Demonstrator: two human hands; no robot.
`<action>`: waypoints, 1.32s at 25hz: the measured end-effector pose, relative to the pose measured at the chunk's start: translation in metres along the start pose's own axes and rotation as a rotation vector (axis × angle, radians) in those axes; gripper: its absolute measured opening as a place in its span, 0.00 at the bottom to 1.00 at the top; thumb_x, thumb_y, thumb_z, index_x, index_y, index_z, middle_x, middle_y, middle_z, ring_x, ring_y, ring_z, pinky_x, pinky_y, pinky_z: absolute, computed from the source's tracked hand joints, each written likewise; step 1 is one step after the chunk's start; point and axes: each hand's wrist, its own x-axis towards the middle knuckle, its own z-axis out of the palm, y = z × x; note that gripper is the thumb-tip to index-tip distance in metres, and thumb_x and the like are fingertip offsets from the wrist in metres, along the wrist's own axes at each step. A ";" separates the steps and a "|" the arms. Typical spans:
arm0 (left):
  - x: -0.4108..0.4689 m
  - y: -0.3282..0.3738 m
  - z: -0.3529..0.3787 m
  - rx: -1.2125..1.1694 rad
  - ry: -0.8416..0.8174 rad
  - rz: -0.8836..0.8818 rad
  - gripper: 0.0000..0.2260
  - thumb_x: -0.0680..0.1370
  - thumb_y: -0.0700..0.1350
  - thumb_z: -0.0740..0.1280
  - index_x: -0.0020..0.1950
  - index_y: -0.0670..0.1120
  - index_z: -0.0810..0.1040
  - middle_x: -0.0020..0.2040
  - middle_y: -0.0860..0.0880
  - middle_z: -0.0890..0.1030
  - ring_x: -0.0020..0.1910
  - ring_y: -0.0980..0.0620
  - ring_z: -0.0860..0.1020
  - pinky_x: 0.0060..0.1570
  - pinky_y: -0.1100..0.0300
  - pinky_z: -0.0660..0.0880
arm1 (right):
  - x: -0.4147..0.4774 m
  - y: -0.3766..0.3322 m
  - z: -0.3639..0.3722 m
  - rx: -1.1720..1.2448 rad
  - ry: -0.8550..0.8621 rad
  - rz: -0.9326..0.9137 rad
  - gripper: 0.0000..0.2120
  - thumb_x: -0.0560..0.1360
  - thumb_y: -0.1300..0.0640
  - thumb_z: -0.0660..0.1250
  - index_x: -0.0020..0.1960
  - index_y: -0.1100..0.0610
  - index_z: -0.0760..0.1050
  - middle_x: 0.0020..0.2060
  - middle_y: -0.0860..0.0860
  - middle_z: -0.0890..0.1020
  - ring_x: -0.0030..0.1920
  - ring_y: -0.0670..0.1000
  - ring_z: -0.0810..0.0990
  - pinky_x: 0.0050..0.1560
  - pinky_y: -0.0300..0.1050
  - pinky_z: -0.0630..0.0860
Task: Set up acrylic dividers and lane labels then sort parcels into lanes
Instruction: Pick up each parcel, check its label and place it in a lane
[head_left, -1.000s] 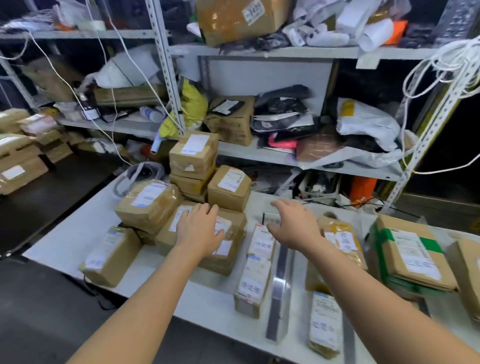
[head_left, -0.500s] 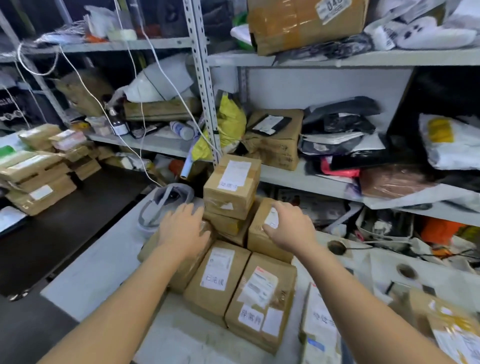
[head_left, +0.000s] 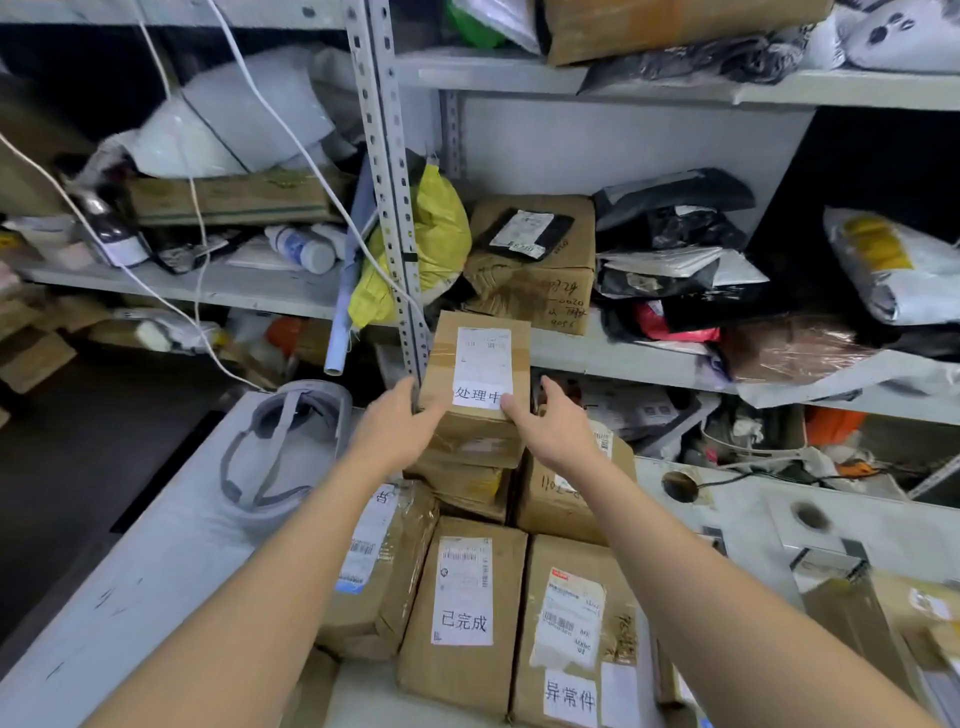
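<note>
both forearms enter from the near edge, bare along their whole visible length, with no sleeve showing. the left hand (head_left: 397, 431) and the right hand (head_left: 558, 428) are bare, without gloves, rings, watch or wristband.

Both hands grip the top parcel (head_left: 478, 371) at 12 o'clock: left hand (head_left: 397, 431) on its left side, right hand (head_left: 553, 428) on its right. It tops a box stack (head_left: 467, 467) on the table (head_left: 171, 545).
</note>
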 end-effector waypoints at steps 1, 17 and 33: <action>0.003 -0.001 0.003 -0.096 -0.050 0.003 0.30 0.81 0.65 0.60 0.80 0.54 0.62 0.74 0.51 0.73 0.68 0.47 0.74 0.66 0.47 0.73 | -0.001 -0.001 0.006 0.011 0.004 0.021 0.42 0.79 0.34 0.63 0.83 0.55 0.54 0.79 0.53 0.66 0.77 0.56 0.67 0.72 0.54 0.68; -0.028 0.030 0.013 -0.402 -0.007 0.293 0.19 0.82 0.55 0.65 0.73 0.60 0.71 0.63 0.59 0.79 0.61 0.56 0.77 0.54 0.61 0.74 | -0.067 -0.015 -0.023 0.315 0.197 -0.001 0.21 0.79 0.44 0.66 0.72 0.45 0.75 0.59 0.40 0.83 0.57 0.43 0.81 0.53 0.43 0.80; -0.255 0.162 0.160 -0.430 0.056 0.367 0.17 0.81 0.51 0.67 0.70 0.57 0.77 0.60 0.57 0.83 0.58 0.56 0.79 0.54 0.58 0.78 | -0.265 0.144 -0.193 0.420 0.196 -0.047 0.19 0.78 0.46 0.66 0.68 0.47 0.79 0.56 0.42 0.84 0.54 0.46 0.83 0.47 0.44 0.84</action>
